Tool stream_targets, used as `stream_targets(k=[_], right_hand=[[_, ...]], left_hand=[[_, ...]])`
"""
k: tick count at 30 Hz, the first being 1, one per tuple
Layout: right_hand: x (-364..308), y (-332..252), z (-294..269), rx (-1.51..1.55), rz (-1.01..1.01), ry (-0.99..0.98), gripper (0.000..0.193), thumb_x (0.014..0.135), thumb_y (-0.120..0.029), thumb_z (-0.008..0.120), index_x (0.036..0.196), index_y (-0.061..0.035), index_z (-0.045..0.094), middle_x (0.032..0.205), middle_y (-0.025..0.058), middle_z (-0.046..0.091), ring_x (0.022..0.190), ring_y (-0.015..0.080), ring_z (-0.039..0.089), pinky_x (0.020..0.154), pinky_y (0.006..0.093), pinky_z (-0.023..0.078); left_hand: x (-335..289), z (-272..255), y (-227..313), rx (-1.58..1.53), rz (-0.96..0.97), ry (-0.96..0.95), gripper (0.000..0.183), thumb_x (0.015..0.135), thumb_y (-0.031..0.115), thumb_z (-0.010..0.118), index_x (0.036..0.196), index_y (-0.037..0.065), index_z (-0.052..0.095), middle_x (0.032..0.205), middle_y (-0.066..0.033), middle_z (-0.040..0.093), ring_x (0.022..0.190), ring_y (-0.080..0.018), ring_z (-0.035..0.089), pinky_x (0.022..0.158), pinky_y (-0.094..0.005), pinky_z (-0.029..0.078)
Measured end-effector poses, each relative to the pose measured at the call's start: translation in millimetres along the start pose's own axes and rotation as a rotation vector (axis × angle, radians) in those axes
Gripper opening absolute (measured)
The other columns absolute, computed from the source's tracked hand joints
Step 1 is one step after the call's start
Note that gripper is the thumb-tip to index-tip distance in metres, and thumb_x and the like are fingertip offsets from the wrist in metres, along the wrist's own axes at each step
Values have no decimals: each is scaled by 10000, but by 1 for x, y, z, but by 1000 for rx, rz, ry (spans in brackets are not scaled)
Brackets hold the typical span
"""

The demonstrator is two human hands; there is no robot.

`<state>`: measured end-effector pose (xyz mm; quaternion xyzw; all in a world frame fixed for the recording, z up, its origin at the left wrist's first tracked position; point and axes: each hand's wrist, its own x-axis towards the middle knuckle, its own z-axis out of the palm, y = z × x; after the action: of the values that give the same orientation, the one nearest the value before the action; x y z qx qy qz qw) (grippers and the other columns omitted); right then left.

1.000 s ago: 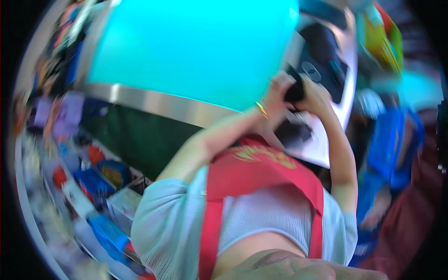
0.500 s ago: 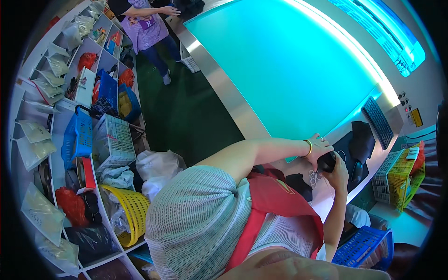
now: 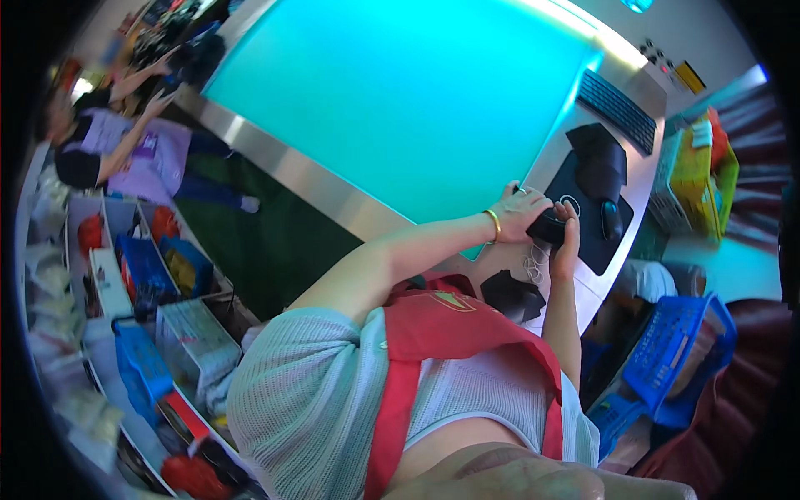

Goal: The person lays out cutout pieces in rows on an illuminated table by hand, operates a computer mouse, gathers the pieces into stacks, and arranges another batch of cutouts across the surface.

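Note:
Both my hands meet at the near right corner of the lit table, around a small dark black piece (image 3: pixel 546 229) whose kind I cannot make out. My left hand (image 3: pixel 522 215), below a gold bangle, is closed over its far left side. From the right, my right hand (image 3: pixel 566 248) holds it between thumb and fingers. A thin white cord (image 3: pixel 533 265) hangs in loops just below them. Flat black pieces (image 3: pixel 511 296) lie on the table edge close to my apron. More dark folded material (image 3: pixel 597 160) lies beyond my hands, beside a black mouse (image 3: pixel 612 219) on a dark mat (image 3: pixel 585 210).
A glowing turquoise table top (image 3: pixel 392 100) stretches ahead, with a black keyboard (image 3: pixel 618 110) at its right edge. Yellow and white baskets (image 3: pixel 700 183) stand right, a blue basket (image 3: pixel 667 350) lower right. A co-worker (image 3: pixel 137 146) stands far left, above shelves with bins (image 3: pixel 187 337).
My view has turned, so the table and my hands sit further left and the co-worker shows more fully. Both hands stay together around the black piece.

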<state>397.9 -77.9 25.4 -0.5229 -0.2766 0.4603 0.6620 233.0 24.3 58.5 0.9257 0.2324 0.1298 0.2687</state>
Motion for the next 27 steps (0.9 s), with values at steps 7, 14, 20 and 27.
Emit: stream_targets(k=[7,14,20,27], right_hand=[[10,-29,98,-528,0,210,374,1016,-281,491,1275,-19,560,1220,118,594,1179,215,536,1024,345,390],[91,22,285,-804,-284,-11,376,963,-253,565,1262,-26,572,1165,155,611,1073,265,588,964,362,440],[170,93,424,-892,-65,17,338,946,-300,603,1185,-62,615,1154,135,626,1011,293,630,864,382,497],[281,85,476,-846,-222,-69,324,945,-296,616,1174,-68,628,1125,159,629,1010,328,628,874,394,495]], left_hand=[[2,-49,-59,-93,-68,-164,690,663,283,864,1232,127,508,1197,-110,551,1150,-347,534,954,-465,463],[-51,-193,-232,-142,-146,-294,701,657,301,870,1233,129,510,1173,-93,561,1126,-342,543,922,-439,496],[-91,-264,-367,-96,-279,-338,700,647,289,877,1227,143,513,1182,-86,562,1120,-340,547,911,-443,504],[-32,-304,-453,-84,-322,-197,666,654,265,875,1199,96,532,1176,-107,566,1103,-353,535,901,-454,498]])
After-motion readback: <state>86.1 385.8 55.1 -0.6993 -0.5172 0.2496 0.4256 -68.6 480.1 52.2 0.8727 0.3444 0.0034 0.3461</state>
